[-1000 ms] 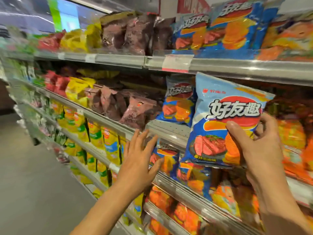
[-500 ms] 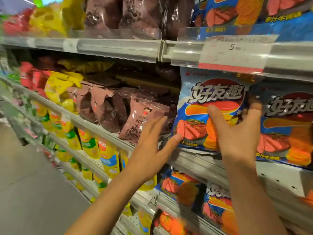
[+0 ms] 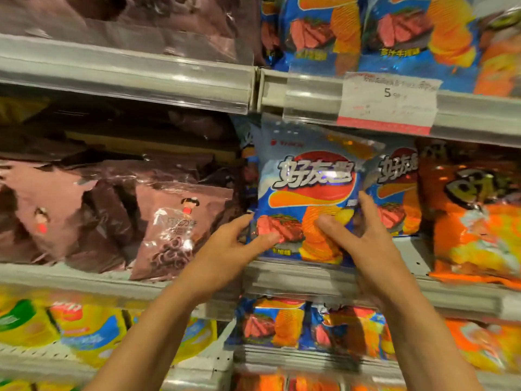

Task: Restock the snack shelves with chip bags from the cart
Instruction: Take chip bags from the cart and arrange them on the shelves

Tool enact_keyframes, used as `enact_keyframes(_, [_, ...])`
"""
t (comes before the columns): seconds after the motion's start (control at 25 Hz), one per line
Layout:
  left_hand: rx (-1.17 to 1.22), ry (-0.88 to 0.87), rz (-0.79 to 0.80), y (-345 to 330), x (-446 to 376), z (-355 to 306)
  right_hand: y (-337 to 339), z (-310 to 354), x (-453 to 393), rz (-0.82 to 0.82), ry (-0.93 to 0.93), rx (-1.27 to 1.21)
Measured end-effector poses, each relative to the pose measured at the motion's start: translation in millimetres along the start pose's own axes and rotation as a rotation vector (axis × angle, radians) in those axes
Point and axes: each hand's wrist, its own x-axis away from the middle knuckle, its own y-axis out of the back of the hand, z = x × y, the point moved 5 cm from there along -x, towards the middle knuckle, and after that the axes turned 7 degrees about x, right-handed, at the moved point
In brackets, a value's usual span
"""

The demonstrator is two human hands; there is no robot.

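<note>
A single head-worn camera looks straight ahead, close to the store shelving (image 3: 127,77), at the level of the middle shelf. Both forearms reach in from the lower edge. No second view overlaps it.

Both hands' grip holds blue chip bag (image 3: 306,193) on shelf (image 3: 296,273).

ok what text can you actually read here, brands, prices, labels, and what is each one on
"好友趣" on the blue chip bag held by the left hand and right hand.
"好友" and a cut-off third character on the blue bag behind it.
"5" on the price tag on the upper shelf rail; its smaller print is too blurred to read.
Yellow captions on the top-shelf blue bags: blurred.
Print on the brown bag: unreadable.
</note>
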Motion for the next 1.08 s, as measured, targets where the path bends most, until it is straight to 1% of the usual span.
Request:
enact_keyframes(0.08, [0.066,0.04,0.094,2,-3,0,1,-2,-6,0.003,-0.07,0.019])
enact_keyframes(0.16, [0.037,0.051,0.105,2,-4,-2,4,-1,-13,-0.037,-0.108,0.121])
enact_keyframes(0.2, [-0.054,0.054,0.05,2,-4,-4,4,0,-15,-0.051,-0.127,0.157])
enact_keyframes(0.24, [-0.205,0.003,-0.055,2,-3,-9,4,2,-15,-0.066,-0.137,0.183])
enact_keyframes(0.28, [-0.382,-0.129,-0.173,1,0,-19,4,5,-13,-0.093,-0.108,0.237])
enact_keyframes(0.32, [-0.528,-0.324,-0.25,-6,4,-34,5,11,-8,-0.155,-0.035,0.323])
enact_keyframes(0.36, [-0.638,-0.51,-0.273,-18,6,-48,5,19,-3,-0.225,0.055,0.429])
enact_keyframes(0.4, [-0.719,-0.622,-0.24,-32,5,-59,3,23,2,-0.272,0.138,0.549])
enact_keyframes(0.44, [-0.807,-0.651,-0.183,-46,0,-64,1,26,5,-0.288,0.199,0.678])
enact_keyframes(0.48, [-0.906,-0.599,-0.125,-56,-6,-64,-1,26,5,-0.272,0.213,0.791])
enact_keyframes(0.56, [-1.064,-0.409,-0.04,-63,-13,-56,0,24,5,-0.202,0.149,0.905])
enact_keyframes(0.64, [-1.07,-0.327,-0.044,-60,-14,-54,7,29,9,-0.175,0.153,0.864])
enact_keyframes(0.68, [-1.049,-0.344,-0.063,-62,-10,-58,12,34,16,-0.191,0.187,0.812])
enact_keyframes(0.72, [-1.036,-0.397,-0.087,-71,-5,-64,23,39,27,-0.22,0.229,0.755])
enact_keyframes(0.8, [-0.996,-0.556,-0.121,-100,6,-75,51,46,51,-0.275,0.297,0.686])
enact_keyframes(0.92, [-0.864,-0.775,-0.075,-182,23,-78,123,37,102,-0.327,0.259,0.67])
enact_keyframes(0.96, [-0.825,-0.812,-0.053,-215,25,-76,153,31,122,-0.349,0.224,0.696])
enact_keyframes(1.0, [-0.784,-0.816,-0.031,-251,25,-71,185,22,143,-0.374,0.176,0.722])
enact_keyframes(1.08, [-0.703,-0.76,0.045,-331,24,-63,255,1,188,-0.438,0.04,0.745])
